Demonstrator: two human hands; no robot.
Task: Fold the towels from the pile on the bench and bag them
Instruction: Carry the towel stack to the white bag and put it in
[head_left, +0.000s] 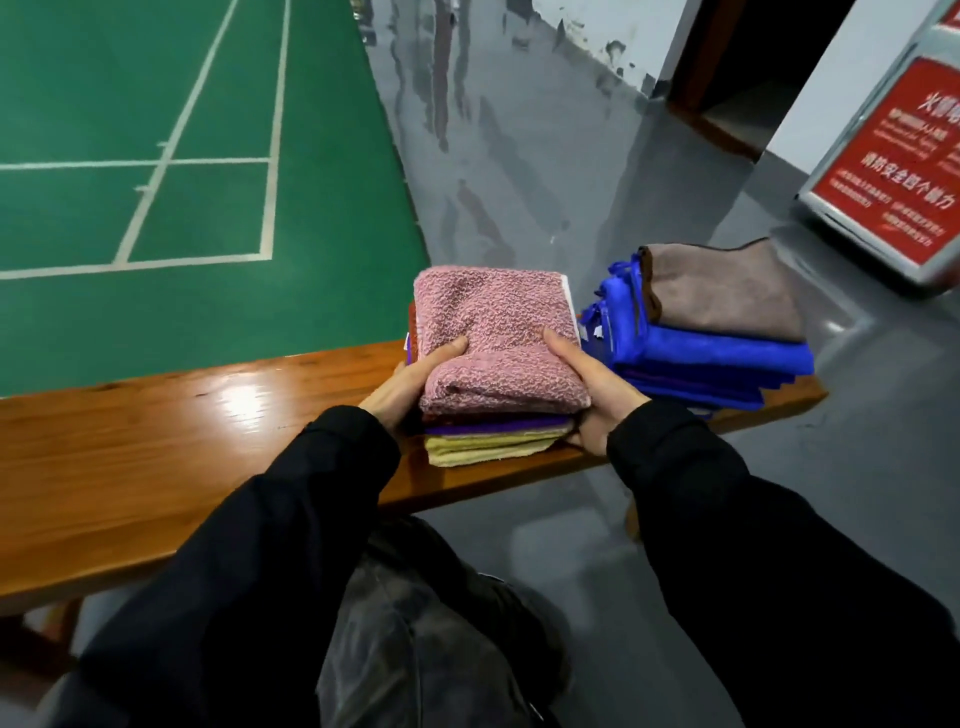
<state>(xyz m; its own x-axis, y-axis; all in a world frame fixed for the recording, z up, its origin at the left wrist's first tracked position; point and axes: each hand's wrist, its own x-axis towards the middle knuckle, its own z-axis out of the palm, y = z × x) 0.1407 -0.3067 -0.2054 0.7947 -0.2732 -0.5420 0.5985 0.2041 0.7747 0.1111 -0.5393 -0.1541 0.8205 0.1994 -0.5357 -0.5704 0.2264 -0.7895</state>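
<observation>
Clamping the folded stack (496, 395) between both hands, left (415, 384) and right (592, 395), thumbs on top, you had folding apparently done; bagging needed a firm, level lift off the surface (156, 441).

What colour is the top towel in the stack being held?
Pink top towel, clearest in the head view.

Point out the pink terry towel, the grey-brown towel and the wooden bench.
Pink terry towel (493, 317): head view, middle of its top face.
Grey-brown towel (722, 293): head view, centre of its top.
Wooden bench (156, 431): head view, bare seat.
</observation>
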